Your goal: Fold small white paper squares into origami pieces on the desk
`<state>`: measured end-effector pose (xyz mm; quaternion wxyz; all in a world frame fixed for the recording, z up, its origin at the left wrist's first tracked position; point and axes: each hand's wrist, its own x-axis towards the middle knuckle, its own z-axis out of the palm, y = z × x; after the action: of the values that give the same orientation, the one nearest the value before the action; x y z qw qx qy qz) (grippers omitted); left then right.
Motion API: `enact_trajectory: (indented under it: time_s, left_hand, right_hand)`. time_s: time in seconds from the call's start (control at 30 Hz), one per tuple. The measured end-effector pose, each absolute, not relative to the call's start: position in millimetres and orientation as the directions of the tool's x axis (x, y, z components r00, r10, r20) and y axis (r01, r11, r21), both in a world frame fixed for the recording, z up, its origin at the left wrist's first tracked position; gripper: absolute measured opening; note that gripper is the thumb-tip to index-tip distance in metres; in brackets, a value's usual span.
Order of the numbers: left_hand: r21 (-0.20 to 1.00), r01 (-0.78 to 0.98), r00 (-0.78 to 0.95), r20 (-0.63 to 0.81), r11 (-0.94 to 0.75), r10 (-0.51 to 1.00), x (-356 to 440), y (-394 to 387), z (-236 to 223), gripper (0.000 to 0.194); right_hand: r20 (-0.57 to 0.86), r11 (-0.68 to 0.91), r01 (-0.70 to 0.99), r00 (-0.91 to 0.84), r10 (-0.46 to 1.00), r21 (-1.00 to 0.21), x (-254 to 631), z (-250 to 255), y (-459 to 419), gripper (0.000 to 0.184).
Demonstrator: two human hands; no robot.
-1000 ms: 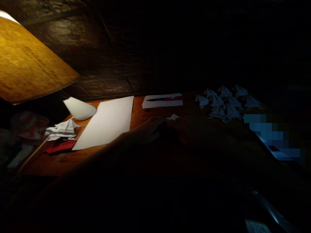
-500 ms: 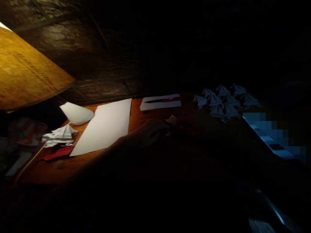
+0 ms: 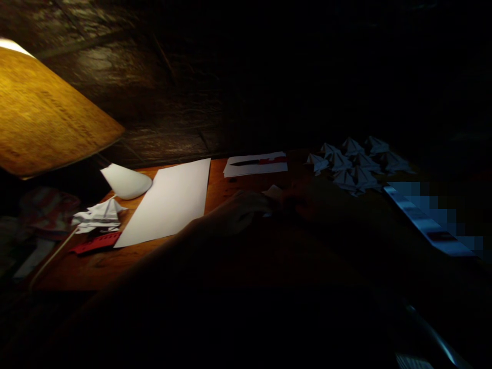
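In the dim middle of the table, my left hand [image 3: 242,209] is closed on the left side of a small white piece of paper [image 3: 273,192]. My right hand [image 3: 311,199] comes from the other side, its fingers closed at the paper's right edge. Deep shadow hides most of the fingers and the lower part of the paper. Just beyond the hands lies a red-handled knife [image 3: 248,162] on a short stack of white paper [image 3: 238,171]. Several folded white paper figures [image 3: 357,161] stand grouped past my right hand.
A large white sheet [image 3: 172,200] lies left of my hands. Beside it are a lamp base [image 3: 128,183], a crumpled-looking folded paper [image 3: 100,215] and a red strip with holes [image 3: 96,243]. A yellow lampshade [image 3: 54,113] overhangs the left; a bright bluish device [image 3: 426,218] sits right.
The view has shifted slightly, so everything sits a little lower and to the right. Both hands stay at the paper, with only small finger movement.
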<state>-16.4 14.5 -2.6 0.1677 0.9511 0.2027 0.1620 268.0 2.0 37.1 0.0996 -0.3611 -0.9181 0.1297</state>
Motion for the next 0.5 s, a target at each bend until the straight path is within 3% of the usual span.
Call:
enact_trajectory:
  time_s: [0.5]
  left_hand:
    - [0.350, 0.356, 0.865, 0.227, -0.866, 0.447, -16.5, 12.5, -1.5, 0.056]
  right_hand:
    - [0.128, 0.719, 0.621, -0.722, 0.680, -0.313, 269.6, 38.2, -0.1, 0.026]
